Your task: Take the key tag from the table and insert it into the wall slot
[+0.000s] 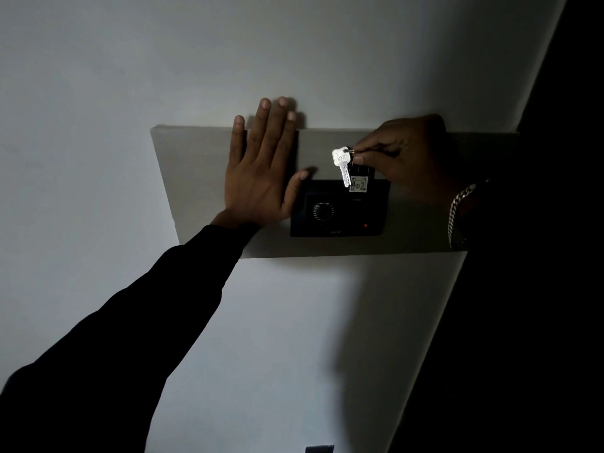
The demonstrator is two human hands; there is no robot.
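I see my left hand (261, 168) pressed flat against the wall panel (196, 178), fingers spread wide, holding nothing, its thumb touching the top left corner of the black wall unit (340, 210). My right hand (405, 152) pinches the key ring (350, 151) between thumb and fingertips. The silver key (341, 166) dangles from the ring, and the dark key tag (359, 181), labelled 402, stands upright at the unit's top edge; whether it has entered the slot, I cannot tell. A small red light (365, 225) glows on the unit.
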